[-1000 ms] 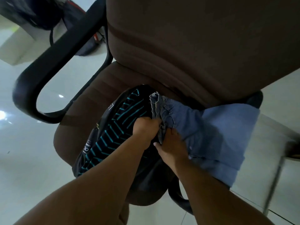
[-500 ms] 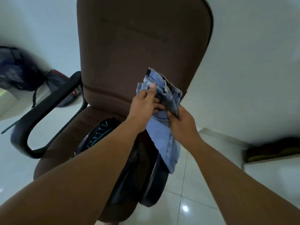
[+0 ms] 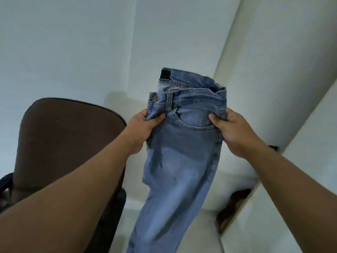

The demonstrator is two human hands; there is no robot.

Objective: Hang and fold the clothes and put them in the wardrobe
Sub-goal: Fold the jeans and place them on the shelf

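Half a second ago you had the jeans bunched in both hands low against the chair back; now they are lifted clear of it and opened out, held up before you at chest height, with the legs dropping out of the bottom of the view.

Furthest left, the brown chair stands behind your left forearm, apart from the denim. Your left hand grips the button edge of the waistband, thumb on the front of the cloth and fingers curled behind it. Between your hands the waist is pulled roughly flat, front pocket facing you, the back of the waistband with its dark label standing up behind. Your right hand pinches the opposite side at the side seam, thumb across the front and the other fingers wrapped behind the cloth. Further right are a white wall and a dark, blurred thing low by the floor that you cannot identify.

You look to be at the start of the folding step for this one garment. Next, it seems, you need the two legs laid together, seam on seam, before doubling them over. No wardrobe shows in this view, so you will have to turn to find it.
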